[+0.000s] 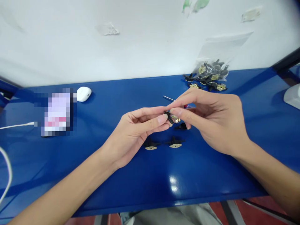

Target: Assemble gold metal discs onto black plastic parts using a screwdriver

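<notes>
My left hand (127, 134) pinches a small black plastic part (169, 117) between thumb and fingers. A shiny gold metal piece (175, 119) shows at the part's right side. Thumb and index finger of my right hand (217, 120) close on the same part from above; their tips hide its upper end. Another black piece (181, 126) is partly visible below my right fingers. On the blue table beneath my hands lie two black parts with gold discs, one on the left (150, 145) and one on the right (175, 143). A thin metal shaft (168, 98) runs behind my right hand.
At the back right, a clear plastic bag (212, 70) of similar parts leans on the white wall, with several loose ones (213, 86) before it. On the left are a blurred phone (58, 111), a white earbud case (83, 94) and a white cable (18, 125). A white object (292, 96) stands far right.
</notes>
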The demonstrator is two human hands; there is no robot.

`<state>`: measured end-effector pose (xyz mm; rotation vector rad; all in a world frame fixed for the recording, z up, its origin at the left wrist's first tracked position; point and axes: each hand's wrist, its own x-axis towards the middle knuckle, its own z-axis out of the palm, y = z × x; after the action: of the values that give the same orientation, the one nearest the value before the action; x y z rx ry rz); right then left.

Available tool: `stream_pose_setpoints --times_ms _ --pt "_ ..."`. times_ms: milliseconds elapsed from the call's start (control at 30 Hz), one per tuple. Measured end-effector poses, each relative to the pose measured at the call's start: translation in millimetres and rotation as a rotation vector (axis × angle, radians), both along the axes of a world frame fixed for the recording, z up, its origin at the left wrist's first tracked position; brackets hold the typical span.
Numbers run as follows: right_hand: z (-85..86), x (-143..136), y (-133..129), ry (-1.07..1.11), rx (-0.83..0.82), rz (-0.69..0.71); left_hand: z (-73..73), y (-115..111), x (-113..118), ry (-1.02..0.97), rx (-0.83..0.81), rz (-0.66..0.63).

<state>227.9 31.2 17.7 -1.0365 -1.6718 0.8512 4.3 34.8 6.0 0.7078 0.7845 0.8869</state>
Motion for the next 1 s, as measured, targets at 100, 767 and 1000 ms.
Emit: stream_pose_setpoints --times_ms 100,767,1000 --pt "0.4 1.7 4.6 -0.053 -0.027 -0.066 -2.7 0.0 -5.1 -0.003 -0.036 0.008" --pt "-7.2 38.4 30.4 -0.797 0.040 0.195 -0.9 1.4 -13.4 0.079 0.015 0.067" --pt "-13.9 41.4 28.6 -0.845 0.058 0.166 0.4 1.1 -11.6 0.176 0.040 0.094"
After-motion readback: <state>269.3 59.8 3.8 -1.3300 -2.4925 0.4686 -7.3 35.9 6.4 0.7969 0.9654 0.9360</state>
